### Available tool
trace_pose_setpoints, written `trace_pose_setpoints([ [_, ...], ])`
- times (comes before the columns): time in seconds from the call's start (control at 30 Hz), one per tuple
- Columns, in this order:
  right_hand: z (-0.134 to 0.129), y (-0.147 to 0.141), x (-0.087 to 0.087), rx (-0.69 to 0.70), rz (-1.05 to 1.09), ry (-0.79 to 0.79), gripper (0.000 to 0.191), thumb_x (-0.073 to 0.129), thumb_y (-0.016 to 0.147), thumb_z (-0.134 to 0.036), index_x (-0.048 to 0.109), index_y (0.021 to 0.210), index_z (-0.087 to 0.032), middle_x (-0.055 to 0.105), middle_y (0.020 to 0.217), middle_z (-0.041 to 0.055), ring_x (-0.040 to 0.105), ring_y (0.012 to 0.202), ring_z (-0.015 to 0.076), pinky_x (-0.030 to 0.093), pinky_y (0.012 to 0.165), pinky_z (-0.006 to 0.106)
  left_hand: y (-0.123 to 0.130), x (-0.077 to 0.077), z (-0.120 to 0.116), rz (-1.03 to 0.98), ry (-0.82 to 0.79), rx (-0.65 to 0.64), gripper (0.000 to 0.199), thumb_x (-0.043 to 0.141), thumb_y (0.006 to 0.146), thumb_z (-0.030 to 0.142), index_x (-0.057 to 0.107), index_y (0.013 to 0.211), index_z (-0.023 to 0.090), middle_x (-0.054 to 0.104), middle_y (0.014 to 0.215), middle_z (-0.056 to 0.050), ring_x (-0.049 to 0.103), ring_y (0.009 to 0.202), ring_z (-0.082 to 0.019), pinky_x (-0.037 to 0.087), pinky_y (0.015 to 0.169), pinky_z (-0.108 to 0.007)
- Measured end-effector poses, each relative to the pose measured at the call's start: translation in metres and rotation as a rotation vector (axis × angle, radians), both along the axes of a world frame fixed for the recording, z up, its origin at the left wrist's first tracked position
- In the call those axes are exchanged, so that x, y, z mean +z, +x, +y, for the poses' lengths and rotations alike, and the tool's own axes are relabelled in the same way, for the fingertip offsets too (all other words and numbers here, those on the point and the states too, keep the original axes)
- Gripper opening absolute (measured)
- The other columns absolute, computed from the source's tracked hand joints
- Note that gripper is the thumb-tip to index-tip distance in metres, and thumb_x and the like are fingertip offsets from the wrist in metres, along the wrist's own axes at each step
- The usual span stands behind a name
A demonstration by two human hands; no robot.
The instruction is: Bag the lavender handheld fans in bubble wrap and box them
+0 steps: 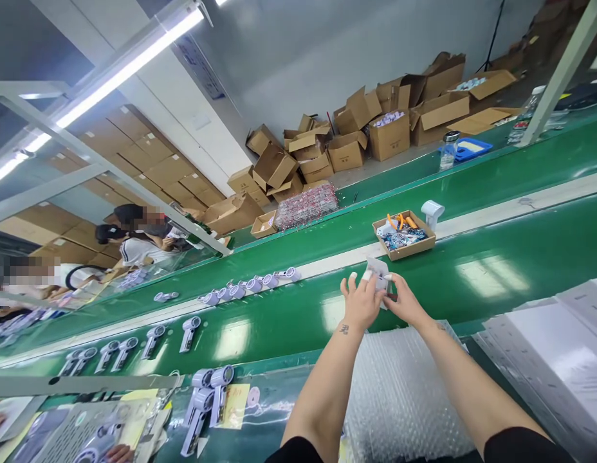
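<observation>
My left hand [362, 301] and my right hand [403, 299] meet over the green belt, both closed on a small whitish, partly clear piece [378, 270]. My fingers cover much of it, and what it is cannot be made out. Just beyond my hands stands a cardboard tray [410, 252] with orange-handled pliers and small parts. A white cup-like part [432, 212] is beside that tray. Below my forearms lies a stack of bubble wrap [399, 399].
Several lilac handheld fans [190, 333] lie on the belt at the left, more on the near table [269, 399]. White sheets or boxes [559, 360] are stacked at the right. Other people [144, 251] work at the far left. Open cartons [347, 151] line the wall.
</observation>
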State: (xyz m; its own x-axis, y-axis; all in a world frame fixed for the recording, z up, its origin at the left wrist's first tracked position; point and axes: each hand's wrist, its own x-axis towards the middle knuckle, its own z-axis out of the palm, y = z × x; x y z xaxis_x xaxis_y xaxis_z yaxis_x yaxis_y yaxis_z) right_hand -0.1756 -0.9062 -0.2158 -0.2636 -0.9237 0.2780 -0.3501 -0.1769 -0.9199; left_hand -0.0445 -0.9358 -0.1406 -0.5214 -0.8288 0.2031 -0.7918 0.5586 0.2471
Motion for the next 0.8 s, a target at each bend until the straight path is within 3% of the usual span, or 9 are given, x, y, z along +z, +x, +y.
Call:
trace_pose_setpoints([
  [0.1, 0.000, -0.005, 0.006, 0.063, 0.014, 0.019, 0.046, 0.056, 0.070, -0.021, 0.046, 0.115, -0.022, 0.042, 0.131, 0.0121, 0.042, 0.122, 0.0267, 0.052, 0.083, 0.039, 0.009, 0.000, 0.009, 0.026, 0.080, -0.043, 0.033, 0.050, 0.085, 0.044, 0.059, 0.114, 0.032, 0.062, 0.115, -0.005, 0.025, 0.131, -0.035, 0.001, 0.106, -0.060],
  [0.17, -0.004, -0.009, 0.011, 0.122, 0.056, 0.036, 0.046, 0.053, 0.071, -0.016, 0.047, 0.116, -0.024, 0.044, 0.132, 0.0096, 0.043, 0.122, 0.0257, 0.049, 0.089, 0.040, 0.027, 0.005, 0.012, 0.156, 0.076, -0.057, 0.032, 0.052, 0.084, 0.040, 0.060, 0.114, 0.030, 0.060, 0.118, -0.006, 0.028, 0.131, -0.032, 0.007, 0.108, -0.055],
  [0.23, -0.009, -0.014, 0.014, 0.145, 0.100, 0.078, 0.050, 0.052, 0.071, -0.015, 0.046, 0.120, -0.024, 0.048, 0.131, 0.0088, 0.047, 0.119, 0.0255, 0.047, 0.091, 0.041, 0.059, 0.006, 0.018, 0.356, 0.056, 0.031, 0.030, 0.050, 0.085, 0.034, 0.060, 0.112, 0.026, 0.060, 0.118, -0.009, 0.039, 0.123, -0.028, 0.020, 0.107, -0.046],
  [0.33, -0.016, -0.021, 0.014, 0.108, 0.152, 0.121, 0.054, 0.053, 0.070, -0.015, 0.045, 0.123, -0.021, 0.047, 0.133, 0.0107, 0.047, 0.120, 0.0272, 0.045, 0.093, 0.043, 0.129, -0.011, 0.046, 0.570, 0.129, 0.477, 0.024, 0.044, 0.086, 0.030, 0.062, 0.099, 0.020, 0.063, 0.101, -0.010, 0.055, 0.100, -0.021, 0.037, 0.094, -0.036],
  [0.4, -0.016, -0.021, 0.014, 0.069, 0.203, 0.114, 0.055, 0.055, 0.069, -0.015, 0.045, 0.123, -0.019, 0.038, 0.141, 0.0132, 0.038, 0.128, 0.0297, 0.042, 0.096, 0.044, 0.171, -0.034, 0.079, 0.550, 0.278, 0.801, 0.020, 0.049, 0.082, 0.027, 0.059, 0.095, 0.017, 0.062, 0.095, -0.010, 0.057, 0.092, -0.020, 0.041, 0.087, -0.033],
  [0.47, -0.007, -0.012, 0.019, -0.028, 0.265, 0.080, 0.055, 0.057, 0.068, -0.017, 0.046, 0.121, -0.016, 0.032, 0.144, 0.0160, 0.030, 0.132, 0.0320, 0.037, 0.100, 0.047, 0.195, -0.060, 0.116, 0.462, 0.429, 0.955, 0.026, 0.060, 0.071, 0.025, 0.057, 0.095, 0.014, 0.062, 0.095, -0.011, 0.058, 0.092, -0.022, 0.041, 0.083, -0.033],
  [0.6, 0.043, 0.027, 0.035, -0.266, 0.181, 0.010, 0.037, 0.054, 0.072, -0.022, 0.054, 0.109, -0.017, 0.053, 0.123, 0.0152, 0.050, 0.113, 0.0289, 0.045, 0.091, 0.046, 0.197, -0.096, 0.166, 0.347, 0.654, 0.978, 0.025, 0.065, 0.064, 0.025, 0.058, 0.085, 0.015, 0.065, 0.082, -0.009, 0.060, 0.083, -0.023, 0.042, 0.075, -0.031],
  [0.7, 0.101, 0.060, 0.040, -0.032, -0.058, 0.193, 0.020, 0.053, 0.077, -0.030, 0.058, 0.093, -0.019, 0.064, 0.093, 0.0089, 0.061, 0.085, 0.0225, 0.050, 0.078, 0.041, 0.191, -0.096, 0.174, 0.334, 0.672, 0.979, 0.014, 0.057, 0.072, 0.030, 0.058, 0.073, 0.016, 0.063, 0.072, -0.007, 0.060, 0.077, -0.023, 0.041, 0.070, -0.030],
  [0.8, 0.162, 0.083, 0.041, 0.258, -0.385, 0.470, 0.022, 0.057, 0.079, -0.040, 0.056, 0.086, -0.019, 0.064, 0.082, 0.0062, 0.062, 0.077, 0.0203, 0.053, 0.068, 0.036, 0.190, -0.074, 0.173, 0.367, 0.651, 0.946, 0.020, 0.048, 0.078, 0.032, 0.059, 0.077, 0.015, 0.063, 0.072, -0.006, 0.059, 0.074, -0.022, 0.041, 0.066, -0.029],
])
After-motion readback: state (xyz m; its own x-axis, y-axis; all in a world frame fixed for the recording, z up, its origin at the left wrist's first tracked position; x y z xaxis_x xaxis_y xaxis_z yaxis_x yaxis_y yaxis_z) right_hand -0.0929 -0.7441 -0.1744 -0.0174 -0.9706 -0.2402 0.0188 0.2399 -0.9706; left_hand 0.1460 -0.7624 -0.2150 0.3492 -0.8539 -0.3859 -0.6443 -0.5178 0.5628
